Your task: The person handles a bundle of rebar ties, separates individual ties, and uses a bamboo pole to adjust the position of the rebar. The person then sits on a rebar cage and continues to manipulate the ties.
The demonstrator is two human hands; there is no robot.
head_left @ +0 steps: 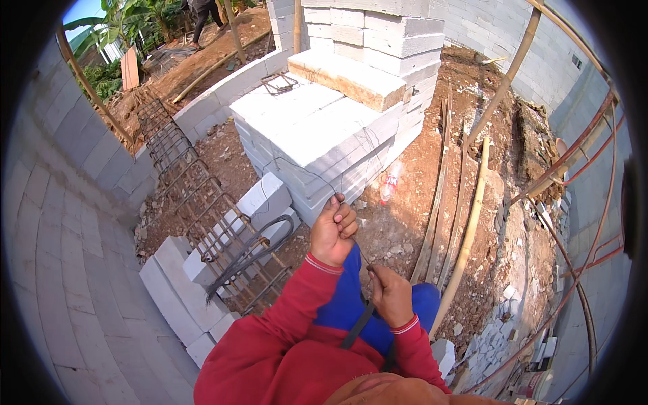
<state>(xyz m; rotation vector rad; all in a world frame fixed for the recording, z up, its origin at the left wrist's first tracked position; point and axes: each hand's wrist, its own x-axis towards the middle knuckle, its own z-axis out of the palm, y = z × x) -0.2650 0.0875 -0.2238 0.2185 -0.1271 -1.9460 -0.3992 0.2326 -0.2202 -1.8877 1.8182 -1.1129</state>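
My left hand (333,233) is closed in a pinch on a thin dark wire (312,170). Above that hand the wire loops up and back across the side of the white block stack (310,128). Lower and to the right, my right hand (391,294) is also closed, and a thin dark strand runs up from it toward the left hand. A long rebar cage (183,165) slants down the left side. Across its near end lies a bundle of dark tie wire (246,260), left of my left forearm. Both hands are over my lap.
Loose white blocks (182,283) lie under the cage's near end. A square rebar stirrup (279,84) rests on the stack. A plastic bottle (389,183) lies beside it. Bamboo poles (472,223) run along the right. Block walls stand around. At far left, a person (202,17) is partly visible.
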